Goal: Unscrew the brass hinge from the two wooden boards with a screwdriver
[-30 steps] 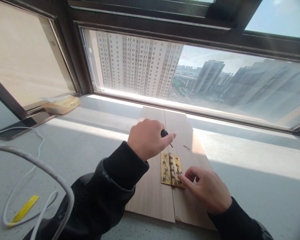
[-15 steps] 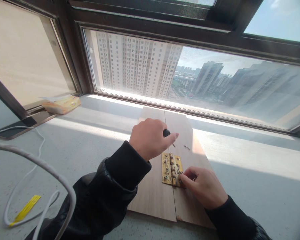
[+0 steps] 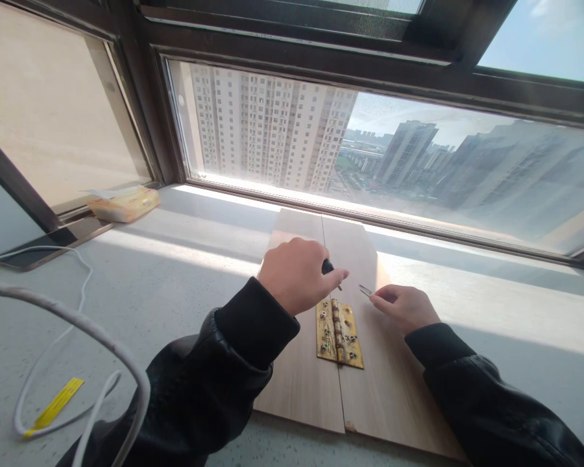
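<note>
My left hand (image 3: 296, 274) is closed round the black handle of a screwdriver (image 3: 327, 266), its metal tip pointing down over the board beyond a brass-coloured hinge (image 3: 340, 331). The hinge lies open across the seam of two pale wooden boards (image 3: 302, 383). Several cross-head screws sit in its leaves; some on the right leaf stand proud. To the right of the hinge, my right hand (image 3: 406, 306) pinches the near end of a thin screw-like metal piece (image 3: 365, 290), with a second dark line beside it, perhaps its shadow.
The boards rest on a speckled pale sill (image 3: 199, 259) below a dark-framed window. At left are a phone (image 3: 48, 250), a tissue pack (image 3: 124, 204) and a white cable (image 3: 92, 327) with a yellow tag (image 3: 56, 407). The cable loops close to my left sleeve.
My right hand has left the hinge's right leaf and moved away from me to the thin metal piece on the board, which it now pinches. The left hand keeps the screwdriver, almost still.
</note>
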### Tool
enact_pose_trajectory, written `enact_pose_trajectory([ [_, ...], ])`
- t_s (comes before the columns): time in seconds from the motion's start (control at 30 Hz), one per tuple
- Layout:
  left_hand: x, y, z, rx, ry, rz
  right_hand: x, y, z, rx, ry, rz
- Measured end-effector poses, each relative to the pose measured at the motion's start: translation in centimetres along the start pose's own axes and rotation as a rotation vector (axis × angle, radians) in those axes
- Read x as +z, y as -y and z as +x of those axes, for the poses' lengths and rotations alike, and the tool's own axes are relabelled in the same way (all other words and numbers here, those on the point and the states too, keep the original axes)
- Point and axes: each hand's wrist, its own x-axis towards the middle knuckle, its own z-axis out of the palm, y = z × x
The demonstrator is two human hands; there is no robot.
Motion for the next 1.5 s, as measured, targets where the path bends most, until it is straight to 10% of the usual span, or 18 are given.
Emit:
enact_pose_trajectory([
  [0.5,1.4,-0.8,-0.1,0.13,0.236,-0.233,0.5,-0.9,-8.5,0.008,-0.184,0.23],
  [1.5,2.2,-3.3,-1.0,0.247,0.273,-0.037,0.4,-0.8,-8.6,-0.082,-0.099,0.274],
])
